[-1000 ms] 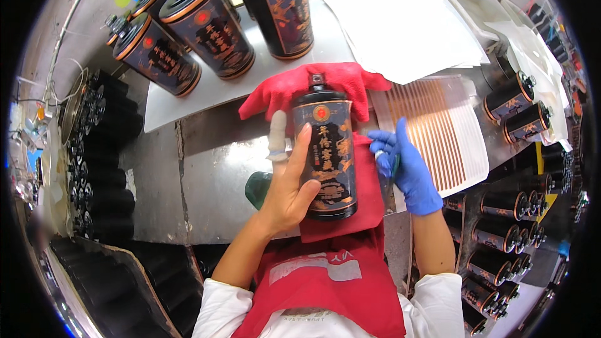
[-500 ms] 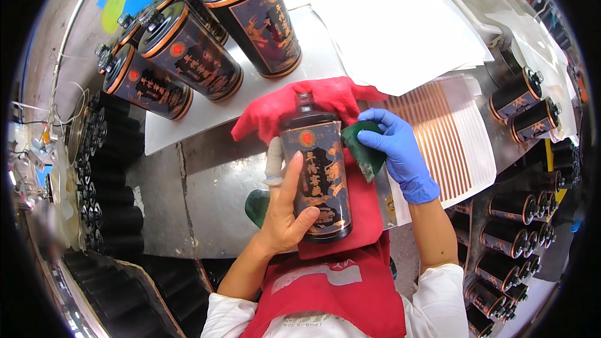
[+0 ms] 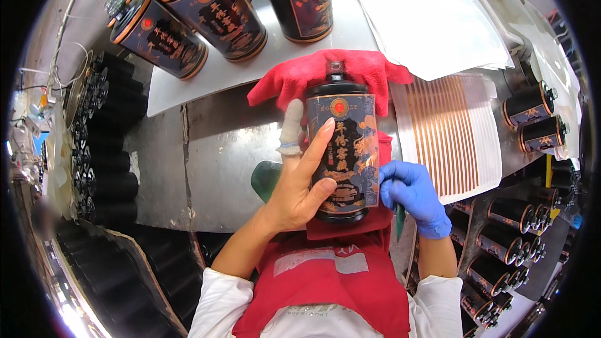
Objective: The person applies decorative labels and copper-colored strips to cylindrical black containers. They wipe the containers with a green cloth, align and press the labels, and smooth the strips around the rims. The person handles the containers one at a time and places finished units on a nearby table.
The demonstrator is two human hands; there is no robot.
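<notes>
This is a bottling or labelling station in a factory or packaging workshop, where many copies of one product pass through by hand. Identical black ceramic bottles with orange-and-gold labels [image 3: 213, 9] lie in a group on the grey metal desk [image 3: 219, 169], and more such bottles fill racks [image 3: 513, 238] at the right and dark rows [image 3: 103, 150] at the left. A sheet of peel-off orange strip stickers [image 3: 447, 134], white backing sheets [image 3: 426, 19] and a red cloth [image 3: 325, 72] complete the workplace.
</notes>
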